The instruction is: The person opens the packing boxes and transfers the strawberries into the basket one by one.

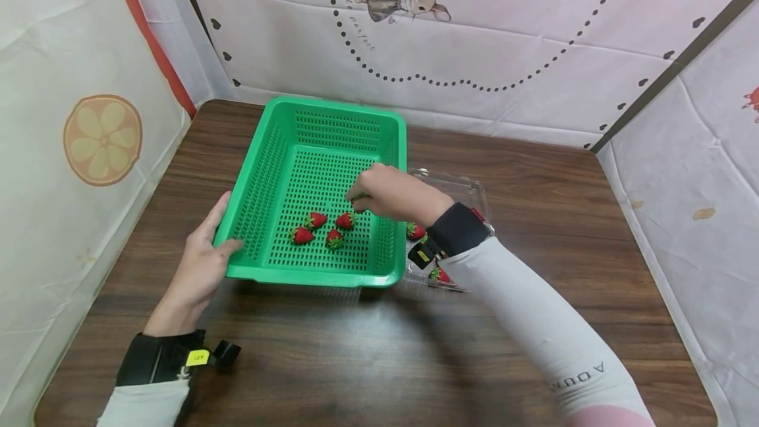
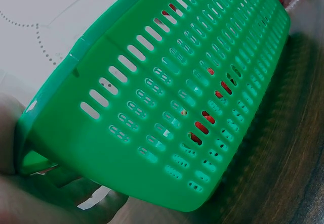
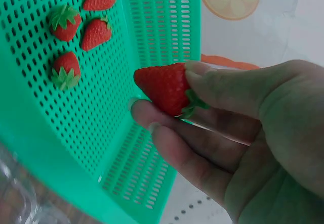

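- A strawberry (image 3: 164, 86) is pinched between the thumb and fingers of the right hand (image 1: 396, 191), above the basket (image 1: 332, 105), towards 3 o'clock from its centre.
- Four others (image 1: 346, 221) are spread on the basket floor, towards 6 o'clock.
- The basket's rim is grasped at 8 o'clock by the left hand (image 1: 204, 256).
- At 4 o'clock, beside the basket, more are held in a clear box (image 1: 450, 184).

green basket (image 1: 320, 173), red strawberries (image 3: 163, 86), dotted white cloth (image 1: 510, 18)
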